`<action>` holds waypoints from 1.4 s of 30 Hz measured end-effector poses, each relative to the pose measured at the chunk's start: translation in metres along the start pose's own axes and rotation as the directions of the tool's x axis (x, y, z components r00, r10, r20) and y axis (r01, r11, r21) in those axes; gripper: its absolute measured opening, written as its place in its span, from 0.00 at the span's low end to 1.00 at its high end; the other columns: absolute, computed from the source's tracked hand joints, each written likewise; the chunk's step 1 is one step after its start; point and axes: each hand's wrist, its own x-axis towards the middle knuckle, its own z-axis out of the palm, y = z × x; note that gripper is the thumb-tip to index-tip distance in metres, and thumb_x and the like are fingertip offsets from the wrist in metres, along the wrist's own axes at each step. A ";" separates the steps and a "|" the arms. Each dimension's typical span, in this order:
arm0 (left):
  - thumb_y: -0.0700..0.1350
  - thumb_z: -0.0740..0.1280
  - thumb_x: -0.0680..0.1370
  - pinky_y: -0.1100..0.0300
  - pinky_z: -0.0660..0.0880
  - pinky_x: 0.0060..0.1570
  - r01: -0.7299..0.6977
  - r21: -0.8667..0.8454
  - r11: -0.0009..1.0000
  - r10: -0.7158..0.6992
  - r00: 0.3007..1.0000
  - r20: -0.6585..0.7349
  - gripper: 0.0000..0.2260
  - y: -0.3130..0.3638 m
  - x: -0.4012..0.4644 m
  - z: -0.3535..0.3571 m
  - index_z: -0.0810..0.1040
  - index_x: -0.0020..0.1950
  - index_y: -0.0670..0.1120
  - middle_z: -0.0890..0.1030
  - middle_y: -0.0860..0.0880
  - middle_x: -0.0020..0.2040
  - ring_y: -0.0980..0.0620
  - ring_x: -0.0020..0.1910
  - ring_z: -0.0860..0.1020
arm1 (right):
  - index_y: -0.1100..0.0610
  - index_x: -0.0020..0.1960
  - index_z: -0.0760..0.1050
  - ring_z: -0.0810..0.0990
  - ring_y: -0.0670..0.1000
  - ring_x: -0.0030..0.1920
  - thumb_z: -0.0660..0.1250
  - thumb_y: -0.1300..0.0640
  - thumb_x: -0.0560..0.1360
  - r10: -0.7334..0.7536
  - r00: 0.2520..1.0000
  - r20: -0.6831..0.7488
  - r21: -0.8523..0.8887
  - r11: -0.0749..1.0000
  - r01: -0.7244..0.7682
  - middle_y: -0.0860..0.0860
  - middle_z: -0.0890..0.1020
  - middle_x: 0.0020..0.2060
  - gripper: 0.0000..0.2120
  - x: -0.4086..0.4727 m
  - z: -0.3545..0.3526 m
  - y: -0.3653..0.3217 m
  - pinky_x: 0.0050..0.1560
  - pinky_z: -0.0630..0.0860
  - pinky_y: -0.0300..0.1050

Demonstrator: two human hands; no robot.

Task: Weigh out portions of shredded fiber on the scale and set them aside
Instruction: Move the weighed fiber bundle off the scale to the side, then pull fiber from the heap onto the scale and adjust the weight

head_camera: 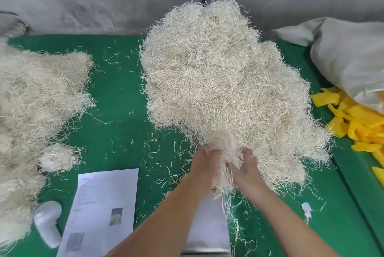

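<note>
I am seeing my left hand (pixel 204 158) and right hand (pixel 246 170) curling their fingers into the near, lower end of a big fiber clump (pixel 224 82), gripping it at centre frame above the scale (pixel 207 227). The clump is fanning toward the upper middle. Green table (pixel 118 94) is showing open between it and the fiber heap (pixel 37 107) at left; yellow strips (pixel 357 119) are lying at right.

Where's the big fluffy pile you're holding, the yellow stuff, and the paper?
fiber clump (pixel 224 90), head view, middle of the tangled mass.
yellow strips (pixel 357 119), head view, middle of the heap at right.
printed sheet (pixel 104 204), head view, centre of the page.
</note>
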 end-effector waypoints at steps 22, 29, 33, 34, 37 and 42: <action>0.47 0.62 0.83 0.42 0.81 0.57 0.146 -0.080 0.986 -0.156 0.977 -0.148 0.10 -0.018 -0.001 -0.038 0.79 0.61 0.49 0.85 0.41 0.55 0.40 0.52 0.85 | 0.58 0.49 0.74 0.80 0.50 0.41 0.60 0.61 0.81 0.038 0.998 -0.052 -0.749 0.660 -0.064 0.48 0.78 0.43 0.05 0.039 -0.031 0.067 0.45 0.81 0.47; 0.59 0.62 0.82 0.43 0.70 0.62 0.151 -0.107 0.983 -0.161 0.982 -0.096 0.22 -0.018 -0.007 -0.018 0.71 0.72 0.50 0.77 0.43 0.62 0.43 0.58 0.76 | 0.61 0.41 0.71 0.74 0.55 0.42 0.68 0.70 0.70 -0.405 0.891 -0.203 -0.534 0.809 0.246 0.55 0.70 0.50 0.08 0.000 -0.029 0.002 0.45 0.74 0.49; 0.77 0.60 0.74 0.33 0.46 0.76 0.211 -0.123 0.970 -0.175 0.950 0.257 0.34 -0.010 -0.010 -0.002 0.59 0.78 0.70 0.53 0.47 0.84 0.39 0.82 0.51 | 0.62 0.55 0.79 0.73 0.51 0.53 0.66 0.75 0.69 -0.490 0.870 -0.048 -0.448 0.789 0.420 0.50 0.71 0.53 0.18 -0.022 -0.009 -0.017 0.58 0.73 0.37; 0.76 0.63 0.74 0.31 0.47 0.76 0.188 -0.112 0.976 -0.145 0.939 0.312 0.30 -0.008 -0.012 0.001 0.63 0.74 0.73 0.53 0.48 0.83 0.39 0.82 0.52 | 0.59 0.55 0.78 0.72 0.49 0.54 0.67 0.75 0.69 -0.523 0.852 0.016 -0.429 0.766 0.479 0.49 0.71 0.51 0.19 -0.025 -0.003 -0.018 0.58 0.72 0.37; 0.70 0.72 0.71 0.32 0.57 0.75 0.173 -0.067 0.983 -0.157 0.968 0.195 0.35 -0.005 -0.006 0.002 0.69 0.75 0.60 0.63 0.45 0.80 0.39 0.78 0.62 | 0.53 0.63 0.78 0.71 0.44 0.57 0.71 0.67 0.73 -0.545 0.812 0.210 -0.357 0.730 0.582 0.43 0.73 0.53 0.20 -0.026 -0.002 -0.014 0.63 0.68 0.38; 0.55 0.69 0.81 0.44 0.77 0.61 0.073 0.027 0.997 -0.071 0.996 -0.058 0.19 -0.009 0.010 -0.024 0.74 0.70 0.52 0.79 0.48 0.65 0.48 0.58 0.78 | 0.41 0.69 0.70 0.75 0.43 0.59 0.67 0.51 0.73 -0.548 0.820 0.166 -0.116 0.814 0.569 0.40 0.71 0.62 0.24 -0.015 -0.020 0.000 0.60 0.70 0.32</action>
